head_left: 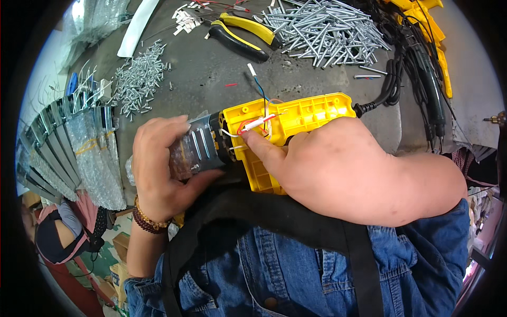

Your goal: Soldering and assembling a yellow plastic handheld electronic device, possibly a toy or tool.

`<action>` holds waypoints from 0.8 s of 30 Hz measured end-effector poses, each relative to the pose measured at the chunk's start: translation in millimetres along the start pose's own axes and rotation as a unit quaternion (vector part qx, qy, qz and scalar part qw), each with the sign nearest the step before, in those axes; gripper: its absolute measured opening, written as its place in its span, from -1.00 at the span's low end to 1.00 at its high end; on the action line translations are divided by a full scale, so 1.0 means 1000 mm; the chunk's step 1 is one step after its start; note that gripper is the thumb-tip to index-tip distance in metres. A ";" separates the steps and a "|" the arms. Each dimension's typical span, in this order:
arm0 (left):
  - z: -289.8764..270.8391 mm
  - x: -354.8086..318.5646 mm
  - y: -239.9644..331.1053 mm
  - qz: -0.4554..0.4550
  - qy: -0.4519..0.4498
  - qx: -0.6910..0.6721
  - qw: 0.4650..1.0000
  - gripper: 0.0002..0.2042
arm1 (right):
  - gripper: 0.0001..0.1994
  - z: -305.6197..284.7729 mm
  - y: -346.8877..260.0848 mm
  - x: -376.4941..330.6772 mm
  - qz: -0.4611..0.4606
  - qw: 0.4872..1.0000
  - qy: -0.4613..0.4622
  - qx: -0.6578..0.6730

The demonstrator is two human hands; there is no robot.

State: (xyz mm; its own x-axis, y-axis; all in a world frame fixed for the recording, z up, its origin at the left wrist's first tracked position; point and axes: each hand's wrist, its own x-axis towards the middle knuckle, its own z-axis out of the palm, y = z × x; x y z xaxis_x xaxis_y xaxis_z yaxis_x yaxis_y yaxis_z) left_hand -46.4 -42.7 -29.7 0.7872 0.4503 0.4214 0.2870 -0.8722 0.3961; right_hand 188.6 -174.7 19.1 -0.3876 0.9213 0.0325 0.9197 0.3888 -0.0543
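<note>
At counter [195, 84], clamps left hand [157, 164] on housing [199, 141]; touches wires [257, 124] in shell [311, 112] with right hand [322, 164]; cannot tell its grip.

Grey worktable [200, 76]: long screws [332, 33], short screws [140, 76] (loose heaps, both), yellow-black pliers [237, 43] between.

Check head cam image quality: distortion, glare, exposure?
Head view: strong fisheye, black corners, scene bowing and tilting toward the rim; head view: bright glints on the long metal pins and clear plastic wrap; head view: right hand brightly lit, yellow housing still distinct.
</note>
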 end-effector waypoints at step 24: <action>-0.023 0.065 0.030 0.122 -0.264 0.070 0.954 -0.62 | -0.58 -0.023 0.027 0.011 -0.006 0.981 -0.133 0.140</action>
State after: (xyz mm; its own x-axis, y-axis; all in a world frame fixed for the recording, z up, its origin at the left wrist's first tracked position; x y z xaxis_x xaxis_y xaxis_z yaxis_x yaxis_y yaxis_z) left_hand 0.7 -34.9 28.0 0.9946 0.1037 0.0024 0.1009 -0.9723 0.2109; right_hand 210.6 -154.6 41.2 -0.4361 0.8712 -0.2254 0.8756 0.3530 -0.3298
